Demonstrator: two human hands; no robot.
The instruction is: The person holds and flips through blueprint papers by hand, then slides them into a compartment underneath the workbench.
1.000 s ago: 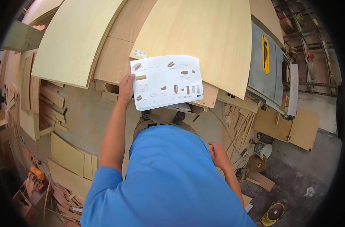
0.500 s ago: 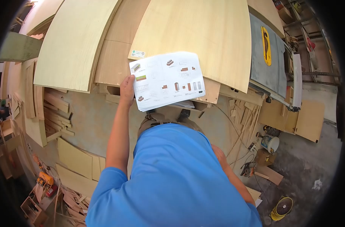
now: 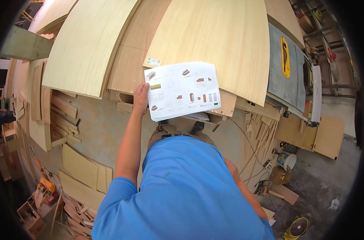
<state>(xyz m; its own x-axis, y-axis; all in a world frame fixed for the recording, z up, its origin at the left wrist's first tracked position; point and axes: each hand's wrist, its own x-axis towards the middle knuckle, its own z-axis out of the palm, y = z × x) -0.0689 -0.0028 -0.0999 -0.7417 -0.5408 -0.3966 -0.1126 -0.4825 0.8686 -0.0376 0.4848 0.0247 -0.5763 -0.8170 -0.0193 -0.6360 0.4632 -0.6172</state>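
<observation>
Printed sheets (image 3: 183, 91) with small furniture drawings are held up in front of my body, over the near edge of the plywood. My left hand (image 3: 141, 97) grips their left edge, thumb on top and fingers closed beneath. Behind the sheets lies a large pale plywood panel (image 3: 214, 36) with a small label (image 3: 153, 61) at its corner. My right hand (image 3: 232, 169) is down at my right side, against the blue shirt (image 3: 190, 184); its fingers are mostly hidden there.
Another plywood panel (image 3: 86, 44) is at the upper left. A table saw (image 3: 276, 68) with a yellow insert (image 3: 285, 58) stands on the right. Wood offcuts lie on the floor both sides, with a white bucket (image 3: 286, 161), cables and a yellow fan (image 3: 297, 228) at right.
My right hand has drawn in from beside my body to against the shirt, and its fingers are now hidden. My left hand still holds the sheets. The view has shifted slightly.
</observation>
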